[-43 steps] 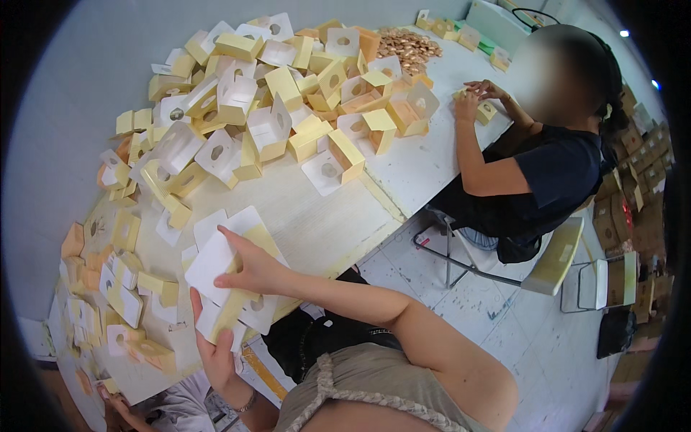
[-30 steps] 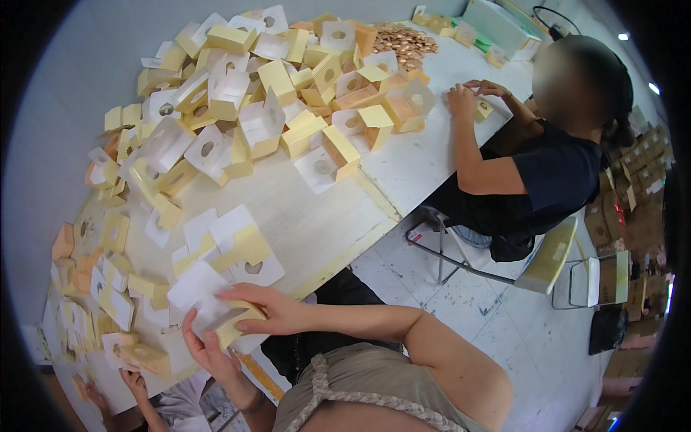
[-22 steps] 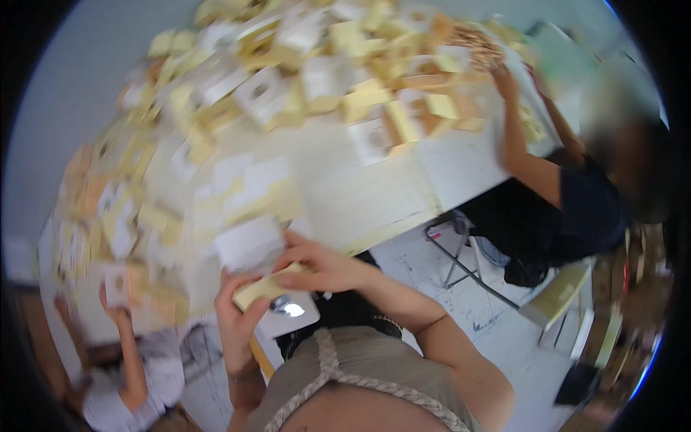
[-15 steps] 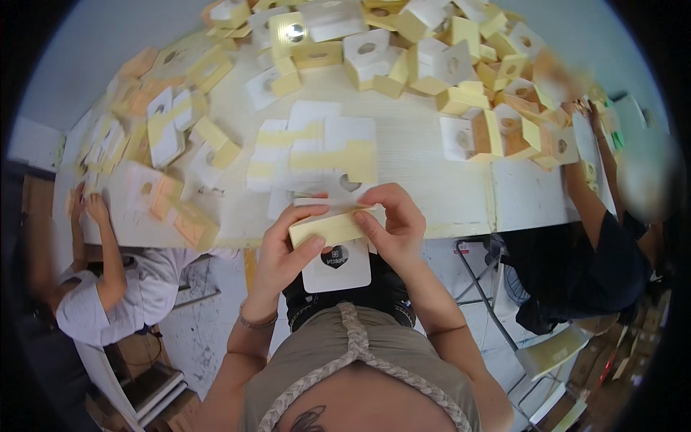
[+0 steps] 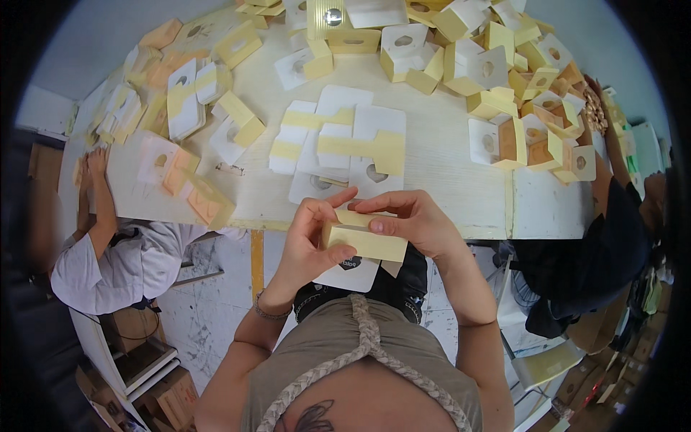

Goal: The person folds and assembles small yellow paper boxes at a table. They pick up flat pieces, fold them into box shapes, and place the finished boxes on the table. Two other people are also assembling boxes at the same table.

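Observation:
Between my two hands, just past the table's near edge, is a pale yellow and white folded card box (image 5: 374, 245). My left hand (image 5: 314, 234) grips its left end, thumb on the yellow front panel. At the right, my right hand (image 5: 414, 219) pinches the upper edge, with its thumb on the top. A white flap with a dark heart-shaped cutout or print hangs below the yellow part. Directly ahead on the table lies a small pile of flat white and yellow card blanks (image 5: 345, 140), several with heart-shaped holes. My fingertips hide part of the box's far side.
Folded yellow and white boxes (image 5: 468, 68) heap along the far and right side of the table (image 5: 245, 155). More boxes (image 5: 183, 176) and stacked blanks lie left. People sit at both ends, one in a white shirt (image 5: 119, 270), one in dark clothes (image 5: 576, 266).
The box has turned in my hands so its yellow panel shows wider, and a yellow side flap now sticks out at the lower right. The whole view has shifted slightly.

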`<action>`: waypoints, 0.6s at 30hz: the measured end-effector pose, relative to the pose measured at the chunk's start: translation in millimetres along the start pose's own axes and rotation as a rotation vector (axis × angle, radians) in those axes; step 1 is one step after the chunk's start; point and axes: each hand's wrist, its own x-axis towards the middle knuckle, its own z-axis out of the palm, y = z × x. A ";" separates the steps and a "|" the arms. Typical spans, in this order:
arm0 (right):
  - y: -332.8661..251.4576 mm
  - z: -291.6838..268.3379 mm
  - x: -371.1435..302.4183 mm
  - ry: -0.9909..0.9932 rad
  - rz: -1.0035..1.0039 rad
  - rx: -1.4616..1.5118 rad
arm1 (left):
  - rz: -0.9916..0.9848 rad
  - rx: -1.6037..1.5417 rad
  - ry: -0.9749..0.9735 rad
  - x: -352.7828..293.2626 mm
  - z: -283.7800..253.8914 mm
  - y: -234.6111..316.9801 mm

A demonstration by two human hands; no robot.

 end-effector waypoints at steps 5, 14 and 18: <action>13.2 5.6 -3.6 0.104 -0.054 -0.059 | 0.019 0.030 -0.060 0.3 2.7 5.9; 26.8 22.5 -16.4 0.198 -0.437 -0.473 | 0.049 0.186 0.064 -0.9 0.5 3.2; 56.8 23.2 -19.0 0.342 -0.620 -0.606 | 0.030 0.118 0.143 0.0 0.5 1.2</action>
